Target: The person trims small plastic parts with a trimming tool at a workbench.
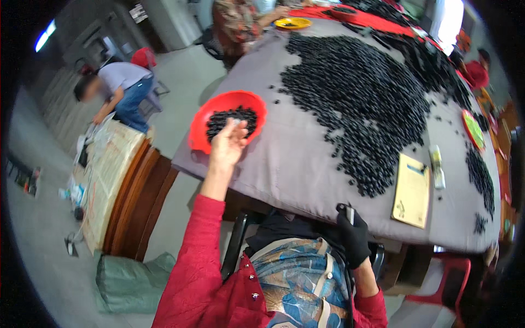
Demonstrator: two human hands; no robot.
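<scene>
My left hand (227, 143) is bare and reaches out over the near rim of a red bowl (203, 121) filled with small black pieces (227, 117); its fingers are apart and hold nothing that I can see. My right hand (353, 235) wears a black glove and is closed around a small dark tool with a pale tip (350, 214), close to my lap at the table's near edge. A large heap of small black pieces (361, 104) covers the grey cloth (284, 164) on the table.
A tan card (412, 190) and a pale tube (436, 167) lie right of the heap. A green plate (473, 130) and a yellow dish (293, 23) sit further off. Other people work at the far end and right. A person bends over a low wooden table (117, 180) at left.
</scene>
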